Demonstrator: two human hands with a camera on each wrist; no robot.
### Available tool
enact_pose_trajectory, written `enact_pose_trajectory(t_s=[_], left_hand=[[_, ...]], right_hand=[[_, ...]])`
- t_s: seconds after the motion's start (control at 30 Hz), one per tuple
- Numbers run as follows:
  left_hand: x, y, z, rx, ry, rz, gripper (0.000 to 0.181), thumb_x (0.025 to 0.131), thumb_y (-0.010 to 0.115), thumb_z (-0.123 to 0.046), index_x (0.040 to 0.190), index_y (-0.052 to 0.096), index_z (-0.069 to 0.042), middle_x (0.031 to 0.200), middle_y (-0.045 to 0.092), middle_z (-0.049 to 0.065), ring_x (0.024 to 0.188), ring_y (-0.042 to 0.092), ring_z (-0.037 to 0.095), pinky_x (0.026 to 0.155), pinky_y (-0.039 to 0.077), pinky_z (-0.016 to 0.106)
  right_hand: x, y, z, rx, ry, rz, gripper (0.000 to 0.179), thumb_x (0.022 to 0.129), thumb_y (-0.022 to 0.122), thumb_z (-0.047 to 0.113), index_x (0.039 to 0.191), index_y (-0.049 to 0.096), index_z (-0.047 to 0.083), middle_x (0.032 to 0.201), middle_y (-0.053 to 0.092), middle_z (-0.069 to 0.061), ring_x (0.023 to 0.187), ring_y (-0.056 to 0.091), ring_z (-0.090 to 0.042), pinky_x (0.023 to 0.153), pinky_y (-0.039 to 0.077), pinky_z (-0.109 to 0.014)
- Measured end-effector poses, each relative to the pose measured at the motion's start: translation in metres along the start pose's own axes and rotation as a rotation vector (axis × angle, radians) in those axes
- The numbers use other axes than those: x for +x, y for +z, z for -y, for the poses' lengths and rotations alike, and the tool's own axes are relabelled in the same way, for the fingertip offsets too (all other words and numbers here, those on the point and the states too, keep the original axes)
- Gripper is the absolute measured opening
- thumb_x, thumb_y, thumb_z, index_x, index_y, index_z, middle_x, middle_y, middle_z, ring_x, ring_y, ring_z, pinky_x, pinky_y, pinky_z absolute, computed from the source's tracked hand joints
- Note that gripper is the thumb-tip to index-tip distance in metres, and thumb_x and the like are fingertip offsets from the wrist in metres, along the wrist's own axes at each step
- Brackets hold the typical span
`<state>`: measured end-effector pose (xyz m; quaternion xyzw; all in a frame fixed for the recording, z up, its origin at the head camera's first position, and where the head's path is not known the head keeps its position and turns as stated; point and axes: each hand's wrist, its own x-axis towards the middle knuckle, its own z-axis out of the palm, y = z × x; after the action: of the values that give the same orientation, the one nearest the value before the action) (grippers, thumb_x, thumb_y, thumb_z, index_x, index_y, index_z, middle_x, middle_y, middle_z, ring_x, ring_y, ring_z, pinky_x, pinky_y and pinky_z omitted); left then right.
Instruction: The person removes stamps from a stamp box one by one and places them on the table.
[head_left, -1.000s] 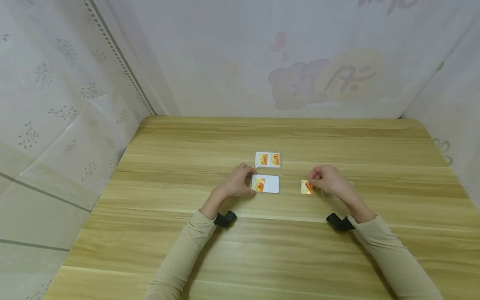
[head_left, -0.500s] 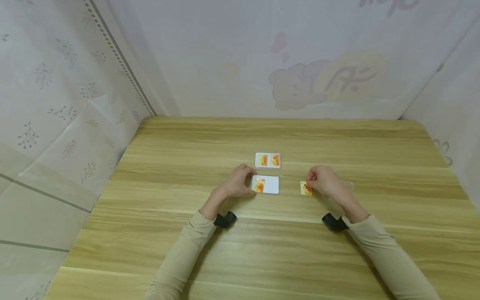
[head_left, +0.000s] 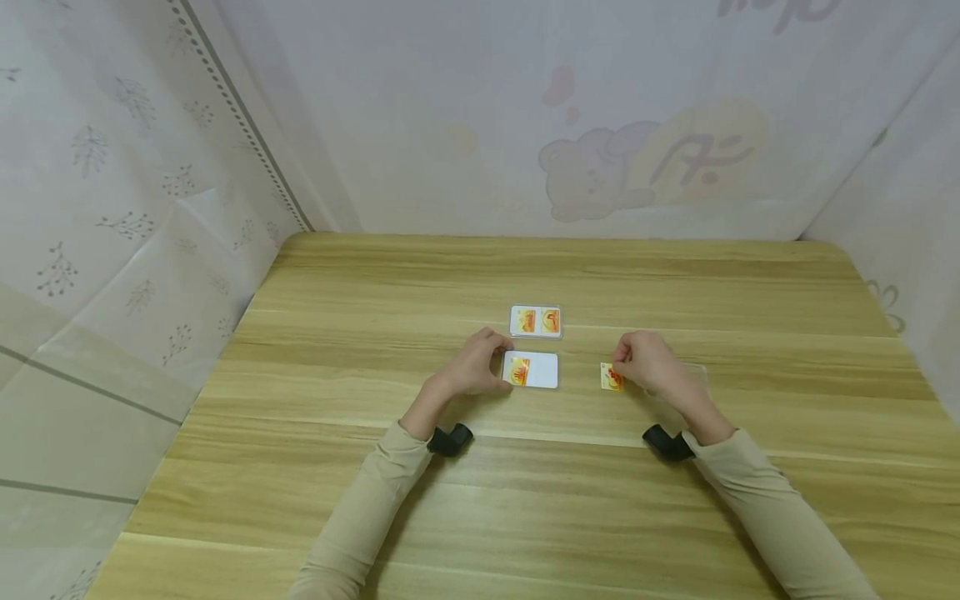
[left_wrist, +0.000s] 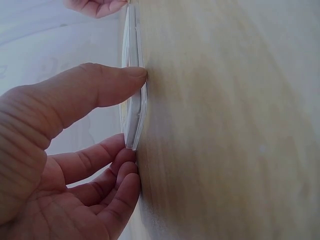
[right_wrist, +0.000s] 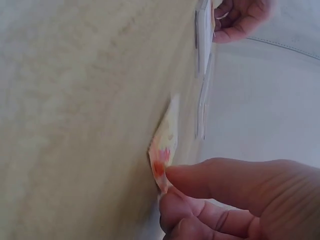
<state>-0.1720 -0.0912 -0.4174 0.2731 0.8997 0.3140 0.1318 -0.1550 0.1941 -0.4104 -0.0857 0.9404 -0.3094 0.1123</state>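
In the head view my left hand (head_left: 476, 363) grips the left end of a flat clear plastic case (head_left: 543, 372) with a white insert, lying on the table. A yellow and red stamp (head_left: 519, 371) occupies the insert's left half; its right half is bare white. In the left wrist view the thumb presses one long edge of the case (left_wrist: 134, 110), fingers at its end. Right of the case, my right hand (head_left: 654, 367) pinches the corner of another stamp (head_left: 610, 377) between thumb and forefinger. The right wrist view shows that stamp (right_wrist: 165, 142) tilted near the tabletop, its edge finely toothed.
Just behind the gripped case lies a similar case (head_left: 537, 322) bearing two orange stamps. A clear, thin rectangular piece (head_left: 697, 372) lies partly hidden beneath the right forearm. The wooden table (head_left: 525, 508) meets pale printed curtains (head_left: 420, 117) at its back and sides.
My right hand has shifted slightly left with the stamp, uncovering more of the clear piece behind it. The left hand and both cases stay in place.
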Motion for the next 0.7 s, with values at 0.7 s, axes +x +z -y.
enact_pose_trajectory(t_s=[0.7], left_hand=[[0.0003,0.0002,-0.0003,-0.022,-0.008,0.007,0.052,0.067,0.080,-0.005,0.113,0.057,0.005,0.111,0.052,0.015,0.104,0.048,0.028,0.094,0.041,0.039]], right_hand=[[0.0017,-0.0017,0.0035,0.068,-0.096,-0.066,0.006,0.083,0.063,0.002,0.083,0.061,-0.004,0.071,0.058,-0.007,0.062,0.050,-0.016,0.053,0.043,-0.025]])
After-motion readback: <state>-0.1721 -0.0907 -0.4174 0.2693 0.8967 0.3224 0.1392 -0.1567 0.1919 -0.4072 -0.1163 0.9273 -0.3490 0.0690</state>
